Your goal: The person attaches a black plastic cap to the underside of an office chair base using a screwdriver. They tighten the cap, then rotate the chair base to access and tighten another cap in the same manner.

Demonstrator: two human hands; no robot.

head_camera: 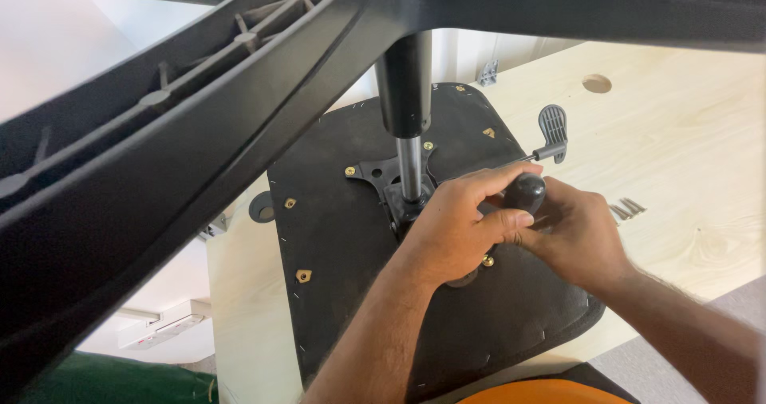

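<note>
Far left, upper frame: two ribbed black base legs [159, 125] of a chair, upturned, close to the lens. Below them a green cloth [112, 380] at the bottom edge. One black seat underside [351, 292] flat on the pale wood table [686, 181]; four brass inserts visible across it, plus one brass bolt head [487, 260] just under the hands. Centre: one gas cylinder [405, 93] upright out of the black mounting plate [381, 173]; two brass bolts showing on that plate. Left hand [455, 228] curled over the plate beside the cylinder foot, fingers closed against the black tool handle [524, 193]. Right hand [578, 236] wrapped on the same handle from the other side, touching the left. Tool tip hidden under the hands. One grey lever paddle [553, 129] further right. Loose screws [626, 208] on the table beyond the right hand; about three, blurred. One round hole [597, 83] in the tabletop.
</note>
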